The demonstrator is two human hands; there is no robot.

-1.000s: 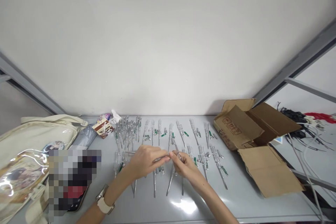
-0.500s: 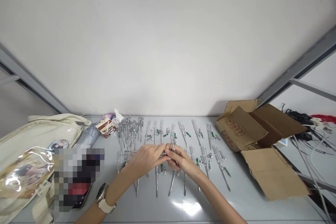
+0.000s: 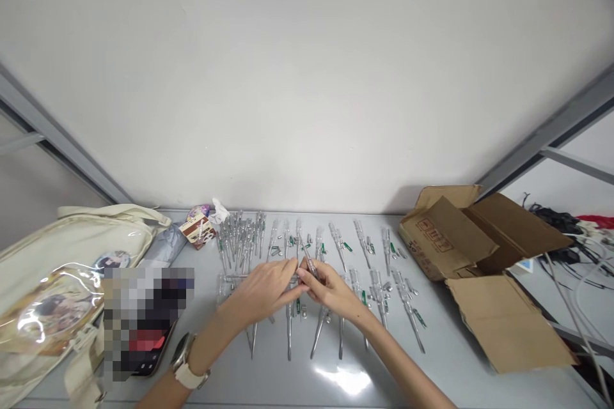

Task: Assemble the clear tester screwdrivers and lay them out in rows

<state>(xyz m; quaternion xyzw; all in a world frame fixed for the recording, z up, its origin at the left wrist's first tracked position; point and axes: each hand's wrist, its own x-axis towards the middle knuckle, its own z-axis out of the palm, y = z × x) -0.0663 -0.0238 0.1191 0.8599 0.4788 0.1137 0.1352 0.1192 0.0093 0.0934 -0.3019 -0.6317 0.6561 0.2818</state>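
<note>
My left hand (image 3: 265,291) and my right hand (image 3: 330,291) meet over the middle of a grey table (image 3: 446,364). Between their pinched fingertips they hold a clear-handled tester screwdriver (image 3: 311,266), tilted up and back. A watch (image 3: 185,364) sits on my left wrist. Under and around the hands lie rows of the same clear screwdrivers (image 3: 407,307), with small green and metal parts (image 3: 343,246) beside them. A denser bunch of screwdrivers (image 3: 240,236) lies at the back left.
An open cardboard box (image 3: 460,236) lies on its side at the right, one flap (image 3: 508,323) flat on the table. A cream bag (image 3: 52,275) and a phone (image 3: 144,339) are at the left. Cables (image 3: 566,249) lie far right. A white wall stands behind.
My hands have drawn closer together and shifted slightly left; the screwdriver between them has tipped more upright. The view has drifted a little.
</note>
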